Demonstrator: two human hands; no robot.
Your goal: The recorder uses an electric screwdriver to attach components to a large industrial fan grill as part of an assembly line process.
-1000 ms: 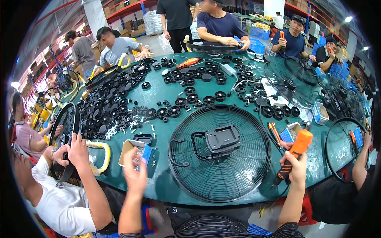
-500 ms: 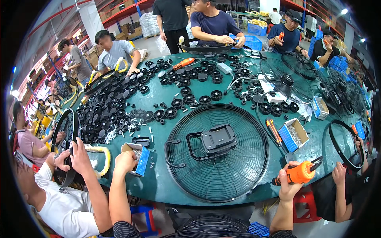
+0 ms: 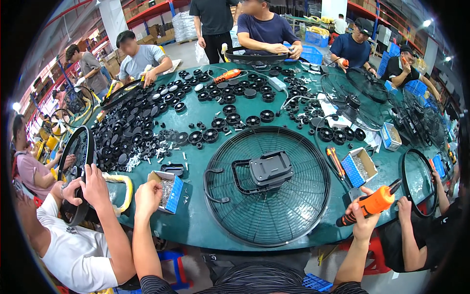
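In my right hand (image 3: 362, 220) is an orange and black electric screwdriver (image 3: 376, 201), its bit pointing up and to the right. My left hand (image 3: 148, 197) is at the left side of a blue and white cardboard box (image 3: 172, 200) of small screws. Its thumb and fingertips are pinched together, and I cannot make out what is between them. Between my hands a round black fan grille (image 3: 269, 215) lies flat on the green table. A black bracket-like housing (image 3: 270, 169) sits on its middle, and a curved black handle (image 3: 211, 186) lies at its left rim.
Black round knobs (image 3: 210, 135) and white bolts cover the table's far left. Another screw box (image 3: 360, 166) and an orange-handled tool (image 3: 335, 161) lie right of the grille. A co-worker at left holds a black ring (image 3: 77, 171); a person at right holds another (image 3: 420, 183).
My left hand has drawn back from inside the screw box to its near left edge, fingers pinched. My right hand has tilted the screwdriver's bit upward.
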